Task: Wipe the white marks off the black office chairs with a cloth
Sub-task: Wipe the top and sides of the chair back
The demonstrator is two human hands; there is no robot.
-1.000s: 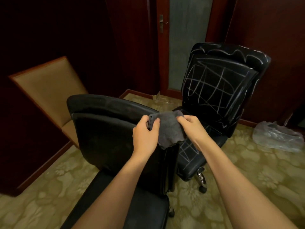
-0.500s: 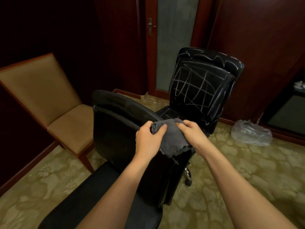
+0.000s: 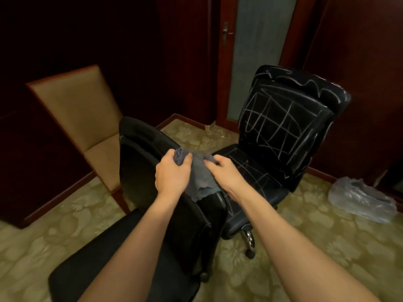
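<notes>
Since a moment ago both hands are sitting higher, above the near chair's (image 3: 139, 171) top edge. The left hand (image 3: 172, 174) is pinching a bunched corner of the soft grey cloth (image 3: 199, 178); the right hand (image 3: 226, 174) is gripping its other edge. Beyond, the glossy padded black chair (image 3: 290, 127) is showing white scribbled lines.

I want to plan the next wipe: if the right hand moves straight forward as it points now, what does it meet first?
Probably the gray cloth it already pinches, then the left hand; depth is unclear.
</notes>
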